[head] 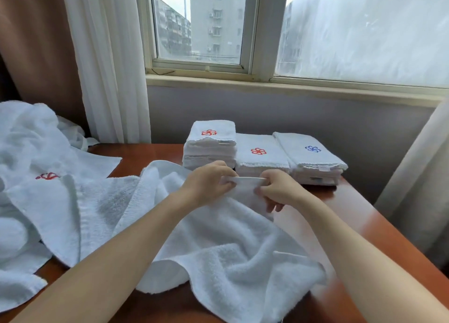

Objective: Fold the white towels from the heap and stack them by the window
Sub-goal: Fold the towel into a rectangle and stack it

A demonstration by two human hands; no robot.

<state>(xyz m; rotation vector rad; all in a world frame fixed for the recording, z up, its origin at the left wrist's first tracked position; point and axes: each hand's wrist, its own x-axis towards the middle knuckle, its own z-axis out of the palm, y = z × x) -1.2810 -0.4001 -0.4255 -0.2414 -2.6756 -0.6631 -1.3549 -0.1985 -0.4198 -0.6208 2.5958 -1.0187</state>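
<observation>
A loose white towel [230,254] lies crumpled on the brown table in front of me. My left hand [206,181] and my right hand [277,189] both pinch its far edge, close together, and hold it lifted a little above the table. On the left spreads the heap of unfolded white towels [36,177], one showing a red emblem. By the window stand three stacks of folded towels: a tall stack with a red emblem [210,145], a lower stack with a red emblem [261,155] and a stack with a blue emblem [313,160].
The wooden table [359,215] runs to a wall under the window sill [267,84]. A white curtain [109,62] hangs at the back left, and another pale curtain [418,181] hangs close to the table's right edge.
</observation>
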